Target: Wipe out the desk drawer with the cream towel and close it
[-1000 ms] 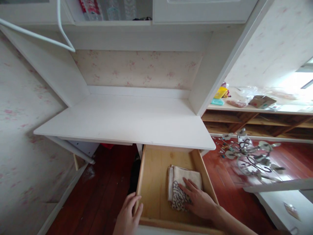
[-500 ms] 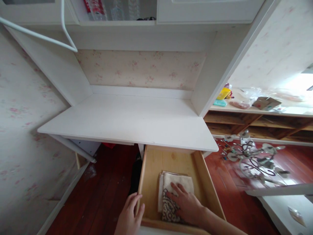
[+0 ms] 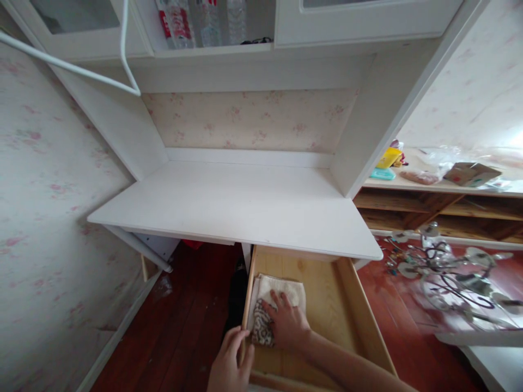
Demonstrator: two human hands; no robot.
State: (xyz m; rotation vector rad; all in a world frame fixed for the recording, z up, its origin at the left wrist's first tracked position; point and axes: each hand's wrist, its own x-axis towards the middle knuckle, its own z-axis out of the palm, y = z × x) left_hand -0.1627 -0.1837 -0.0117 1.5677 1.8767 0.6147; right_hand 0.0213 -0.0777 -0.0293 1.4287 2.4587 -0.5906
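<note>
A pale wooden drawer (image 3: 327,288) is pulled out from under the white desk (image 3: 229,201). On its bottom, against the left wall, lies a folded cloth (image 3: 286,284), cream with a dark-patterned part. My right hand (image 3: 288,324) presses flat on this cloth, fingers spread, its forearm crossing the drawer's front. At the front left corner, my left hand (image 3: 232,359) grips the drawer's side wall, with the thumb inside and the fingers over the edge.
Plastic bottles (image 3: 210,24) stand in the cabinet above the desk. A white bent rod (image 3: 81,71) hangs at upper left. To the right, a chandelier (image 3: 453,277) rests by the red floor (image 3: 412,337); a low shelf (image 3: 408,204) behind carries bags and a box (image 3: 472,173).
My right hand has slid the cloth leftward and slightly back, up to the drawer's left wall. My left hand keeps its hold on the drawer. The whole view has shifted a little.
</note>
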